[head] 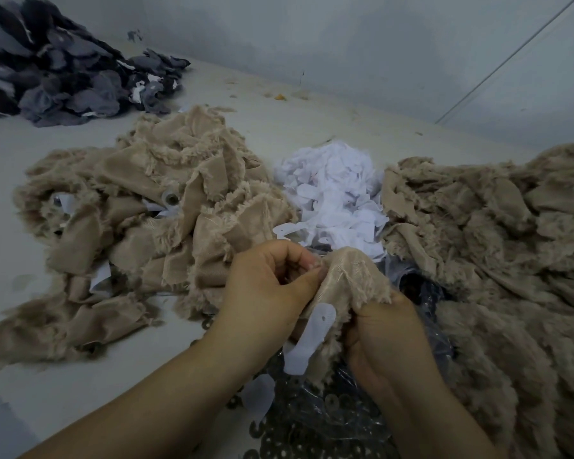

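Observation:
Both my hands hold one small piece of beige plush fabric (348, 276), its smooth backing turned up. My left hand (269, 286) pinches its upper left edge between thumb and fingertips. My right hand (385, 329) grips its lower right edge, fingers curled under the fur. A white paper tag (312, 339) with a small hole hangs below the piece, between the two hands. Whether the tag is fastened to the fabric cannot be told.
A heap of beige plush pieces (153, 207) lies to the left, another heap (497, 246) to the right. White paper tags (335, 193) are piled between them. Dark washers in a clear plastic bag (318, 422) lie under my wrists. Grey fabric scraps (60, 67) fill the far left corner.

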Action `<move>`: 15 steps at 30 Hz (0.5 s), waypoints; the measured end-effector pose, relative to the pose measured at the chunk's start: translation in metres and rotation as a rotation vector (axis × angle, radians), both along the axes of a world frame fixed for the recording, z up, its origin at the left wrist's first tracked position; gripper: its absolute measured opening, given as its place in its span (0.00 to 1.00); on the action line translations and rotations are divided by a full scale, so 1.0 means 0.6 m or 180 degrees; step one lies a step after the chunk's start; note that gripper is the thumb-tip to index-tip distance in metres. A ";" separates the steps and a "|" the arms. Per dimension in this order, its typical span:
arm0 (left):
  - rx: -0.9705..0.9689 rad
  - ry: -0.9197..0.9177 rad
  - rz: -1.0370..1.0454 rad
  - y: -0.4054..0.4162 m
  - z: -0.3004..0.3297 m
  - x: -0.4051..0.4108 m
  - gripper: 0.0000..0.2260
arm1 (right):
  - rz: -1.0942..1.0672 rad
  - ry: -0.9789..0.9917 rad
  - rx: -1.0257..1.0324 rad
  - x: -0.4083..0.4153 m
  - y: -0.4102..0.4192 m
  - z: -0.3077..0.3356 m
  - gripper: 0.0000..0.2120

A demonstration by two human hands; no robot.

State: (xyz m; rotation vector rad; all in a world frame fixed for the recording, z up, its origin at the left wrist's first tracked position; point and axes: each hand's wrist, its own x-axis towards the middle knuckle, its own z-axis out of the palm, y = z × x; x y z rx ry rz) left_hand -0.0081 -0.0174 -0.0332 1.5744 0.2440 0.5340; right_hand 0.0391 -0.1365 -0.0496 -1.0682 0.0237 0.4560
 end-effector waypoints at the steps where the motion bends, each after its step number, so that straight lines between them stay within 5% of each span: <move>1: -0.0003 -0.0004 0.0015 0.000 -0.001 -0.001 0.08 | -0.0044 0.0024 -0.0044 0.002 -0.001 0.000 0.12; 8: 0.0031 0.0025 0.0036 -0.002 -0.003 -0.004 0.08 | -0.0264 -0.0066 -0.0327 0.006 -0.006 -0.004 0.06; 12: -0.0019 0.0038 -0.0005 0.000 -0.004 -0.004 0.09 | -0.0301 -0.0044 -0.0375 0.011 -0.008 -0.003 0.16; 15: 0.0047 0.0057 -0.0020 -0.001 -0.006 -0.002 0.11 | -0.0266 0.0235 -0.0237 0.005 0.001 -0.002 0.14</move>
